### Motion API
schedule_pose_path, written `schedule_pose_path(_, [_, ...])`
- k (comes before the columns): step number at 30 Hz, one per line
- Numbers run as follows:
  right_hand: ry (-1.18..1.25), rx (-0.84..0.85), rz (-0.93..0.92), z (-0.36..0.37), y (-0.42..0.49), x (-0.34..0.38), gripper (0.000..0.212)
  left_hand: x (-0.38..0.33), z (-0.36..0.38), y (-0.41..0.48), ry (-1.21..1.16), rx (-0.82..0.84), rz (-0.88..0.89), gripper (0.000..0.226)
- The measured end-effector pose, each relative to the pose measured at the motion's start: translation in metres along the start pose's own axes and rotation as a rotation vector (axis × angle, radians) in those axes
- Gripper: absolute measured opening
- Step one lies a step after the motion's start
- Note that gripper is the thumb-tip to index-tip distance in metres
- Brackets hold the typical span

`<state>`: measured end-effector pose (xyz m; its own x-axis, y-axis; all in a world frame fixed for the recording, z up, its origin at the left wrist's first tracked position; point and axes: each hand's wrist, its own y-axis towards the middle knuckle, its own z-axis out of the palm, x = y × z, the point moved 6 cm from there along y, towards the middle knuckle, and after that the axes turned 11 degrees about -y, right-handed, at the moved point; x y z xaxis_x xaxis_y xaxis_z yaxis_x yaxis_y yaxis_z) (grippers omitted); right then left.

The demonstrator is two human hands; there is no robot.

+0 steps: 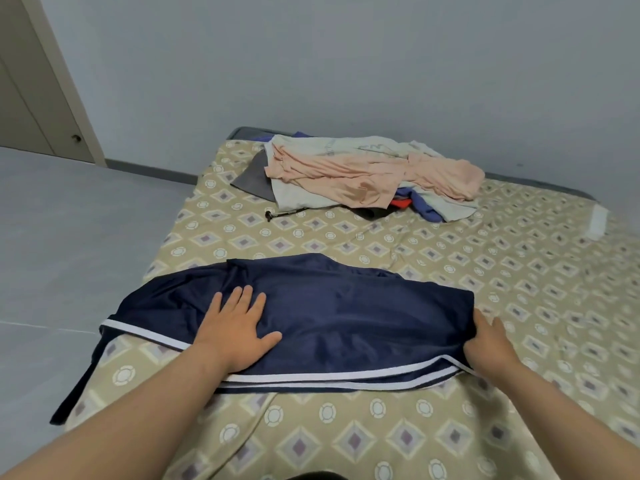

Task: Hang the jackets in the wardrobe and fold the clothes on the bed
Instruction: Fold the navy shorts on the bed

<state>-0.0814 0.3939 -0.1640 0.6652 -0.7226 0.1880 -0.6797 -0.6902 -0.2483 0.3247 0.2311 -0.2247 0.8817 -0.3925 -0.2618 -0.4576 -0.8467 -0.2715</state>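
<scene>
Left hand point(239, 330): open, palm and straight fingers flat on the navy garment point(346, 306), left of its centre. Right hand point(488, 344): curled on the garment's right edge and looks to be gripping it; fingertips are hidden in the cloth.

The garment lies spread across the near part of the bed point(519, 271), white-striped hem towards the person. Its left end hangs over the bed edge above the floor point(69, 237).

Risks as I read them:
- The fabric looks shiny and slick. If the right hand pulls the edge across, the cloth may slide under the left palm instead of creasing, giving a skewed fold.
- The overhanging left end can drag the garment off the bed once the palm lifts.
- The doubled hem below the left hand could get folded in crooked if it isn't squared first.

Beyond the garment, at the far side of the bed, is an unfolded clothes pile point(363, 174). A black cord point(280, 213) lies between the two, clear of the fold. A door point(34, 81) stands far left of the garment.
</scene>
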Motion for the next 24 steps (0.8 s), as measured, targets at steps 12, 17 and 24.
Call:
schedule_pose_path(12, [-0.345,-0.107,-0.862,0.090,-0.127,0.214,0.044,0.078,-0.007,-0.067,-0.247,-0.322,-0.163,0.068])
schedule_pose_path(17, [-0.339,0.016,-1.196,0.138,-0.201,0.293,0.052,0.141,-0.012,-0.109,-0.487,-0.484,-0.342,0.050])
schedule_pose_path(24, [-0.583,-0.031,-1.136,0.159,-0.206,0.328,0.077,0.149,-0.043,-0.098,-0.272,-0.545,-0.141,0.020])
